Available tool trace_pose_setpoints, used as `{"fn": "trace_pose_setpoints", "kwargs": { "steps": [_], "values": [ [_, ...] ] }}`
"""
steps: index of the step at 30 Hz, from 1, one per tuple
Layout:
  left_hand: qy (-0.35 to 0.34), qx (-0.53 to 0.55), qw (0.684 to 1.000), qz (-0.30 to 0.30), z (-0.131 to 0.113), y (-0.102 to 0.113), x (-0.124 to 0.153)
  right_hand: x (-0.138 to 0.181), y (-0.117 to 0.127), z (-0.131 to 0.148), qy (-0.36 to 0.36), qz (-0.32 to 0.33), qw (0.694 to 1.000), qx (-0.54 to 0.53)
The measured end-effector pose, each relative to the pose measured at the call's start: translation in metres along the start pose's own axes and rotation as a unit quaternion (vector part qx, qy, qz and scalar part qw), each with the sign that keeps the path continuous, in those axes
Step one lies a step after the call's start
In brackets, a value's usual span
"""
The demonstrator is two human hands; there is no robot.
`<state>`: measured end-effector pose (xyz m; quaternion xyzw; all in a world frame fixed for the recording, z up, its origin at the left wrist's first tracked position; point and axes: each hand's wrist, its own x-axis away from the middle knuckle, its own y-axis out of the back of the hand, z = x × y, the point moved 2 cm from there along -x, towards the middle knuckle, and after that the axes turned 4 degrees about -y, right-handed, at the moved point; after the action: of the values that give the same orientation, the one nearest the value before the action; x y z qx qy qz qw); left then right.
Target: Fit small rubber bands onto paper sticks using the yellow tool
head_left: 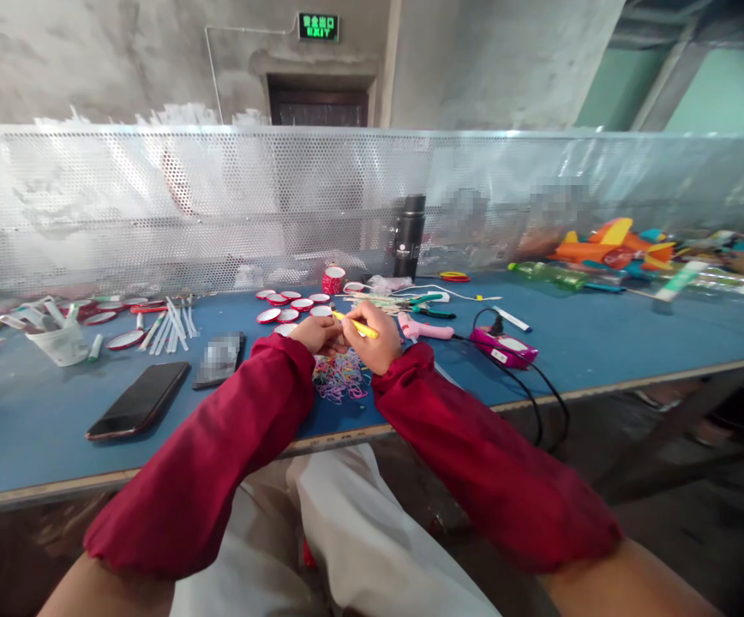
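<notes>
My right hand is closed around a slim yellow pen-shaped tool, whose dark tip points up and to the left. Close beside it, my left hand has its fingers pinched together near the tool; what they hold is too small to make out. Below both hands lies a loose pile of thin coloured loops, mostly pink, purple and yellow. Just beyond the left hand are several round red-rimmed lids with white faces, and a red stack of them.
Two phones, one dark and one reflective, lie left on the blue table, past them a white cup of markers. To the right are a pink glue gun, green-handled pliers, a magenta box with cables and a black flask.
</notes>
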<state>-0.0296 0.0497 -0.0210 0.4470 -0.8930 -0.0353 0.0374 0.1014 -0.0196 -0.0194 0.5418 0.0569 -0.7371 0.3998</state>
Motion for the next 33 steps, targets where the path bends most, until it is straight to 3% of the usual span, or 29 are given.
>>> {"fn": "trace_pose_setpoints", "kwargs": {
  "steps": [11,33],
  "values": [
    [0.006,0.019,1.0,-0.011,-0.0025,-0.0003,0.0013,-0.0014,0.0017,-0.0026,-0.001,-0.039,0.999,0.009],
    [0.012,0.011,1.0,-0.008,-0.0033,-0.0008,0.0025,-0.0006,0.0007,-0.0013,0.009,-0.019,1.0,0.002]
  ]
}}
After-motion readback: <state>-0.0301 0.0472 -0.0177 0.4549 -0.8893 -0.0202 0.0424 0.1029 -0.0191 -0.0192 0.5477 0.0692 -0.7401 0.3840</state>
